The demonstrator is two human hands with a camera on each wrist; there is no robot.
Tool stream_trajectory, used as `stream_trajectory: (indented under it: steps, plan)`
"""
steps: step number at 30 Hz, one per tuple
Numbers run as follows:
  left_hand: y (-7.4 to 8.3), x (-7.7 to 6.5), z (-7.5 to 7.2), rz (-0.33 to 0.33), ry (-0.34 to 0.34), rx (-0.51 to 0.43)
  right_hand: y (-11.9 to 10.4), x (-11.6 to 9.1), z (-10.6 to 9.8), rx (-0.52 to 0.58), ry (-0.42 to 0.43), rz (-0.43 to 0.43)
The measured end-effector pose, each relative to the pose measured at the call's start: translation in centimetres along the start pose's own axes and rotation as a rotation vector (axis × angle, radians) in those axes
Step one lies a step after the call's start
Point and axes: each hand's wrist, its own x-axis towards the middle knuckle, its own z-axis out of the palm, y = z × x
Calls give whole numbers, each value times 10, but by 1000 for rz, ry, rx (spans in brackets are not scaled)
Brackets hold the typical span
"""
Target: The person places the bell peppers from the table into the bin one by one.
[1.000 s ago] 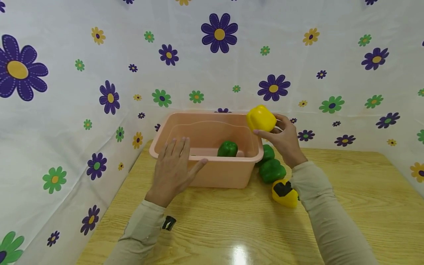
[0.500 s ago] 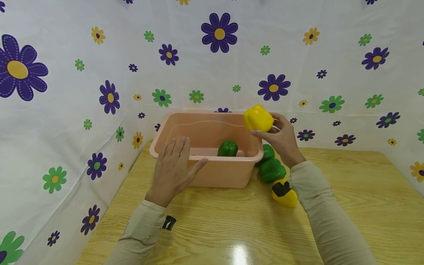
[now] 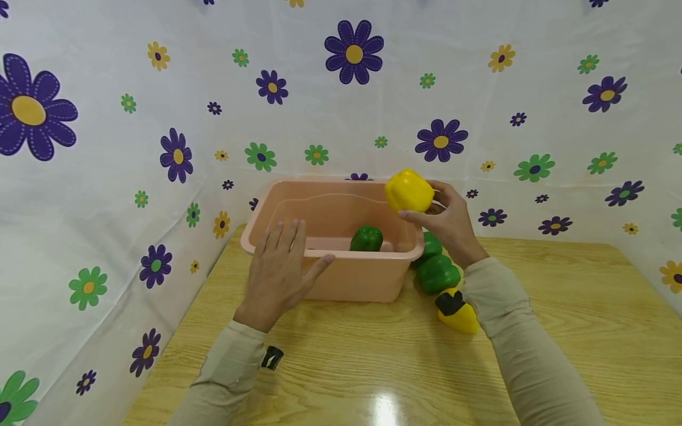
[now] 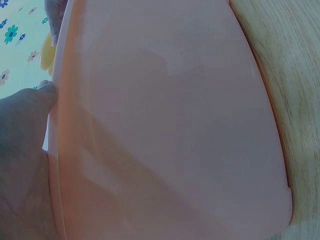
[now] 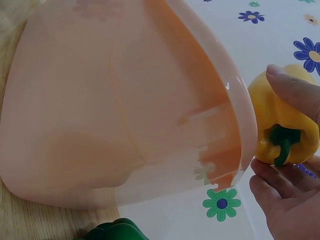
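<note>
My right hand [image 3: 449, 220] grips a yellow bell pepper [image 3: 409, 191] above the right end of a pink plastic tub [image 3: 341, 275]. In the right wrist view the pepper's green stem [image 5: 283, 142] shows between thumb and fingers, beside the tub's rim. My left hand [image 3: 278, 275] lies flat with straight fingers over the tub's front left rim, its thumb along the rim in the left wrist view. Inside the tub sits a green bell pepper [image 3: 366, 239]; the front wall hides part of the tub's floor.
Right of the tub, on the wooden table [image 3: 341, 367], lie two green bell peppers [image 3: 438, 274] and a yellow bell pepper [image 3: 462, 319] with a dark patch. A small black object [image 3: 272, 358] is by the left sleeve. Flower-printed cloth [image 3: 341, 112] stands behind and at the left.
My right hand has moved slightly left with the yellow bell pepper, further over the tub. The left hand and the other peppers stay where they were.
</note>
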Motion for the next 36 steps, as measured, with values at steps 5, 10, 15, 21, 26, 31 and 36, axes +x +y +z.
stream_trajectory:
  steps: [5, 10, 15, 21, 26, 31, 36]
  plan:
    - [0, 0, 0, 0, -2, -5, 0, 0, 2, 5, -19, -9]
    - [0, 0, 0, 5, 6, -1, -1, 0, 5, -2, -37, -27]
    - [0, 1, 0, 4, 3, -3, -2, -1, 6, 4, -58, -30]
    - [1, 0, -1, 0, -4, 0, -2, -2, 7, 18, -77, -26]
    - [1, 0, -1, 0, -4, 6, -1, -2, 8, 23, -84, -23]
    - [1, 0, -1, -1, -11, 6, -1, -2, 8, 16, -88, -37]
    - [1, 0, -1, -5, -15, 4, -1, -2, 8, 13, -96, -43]
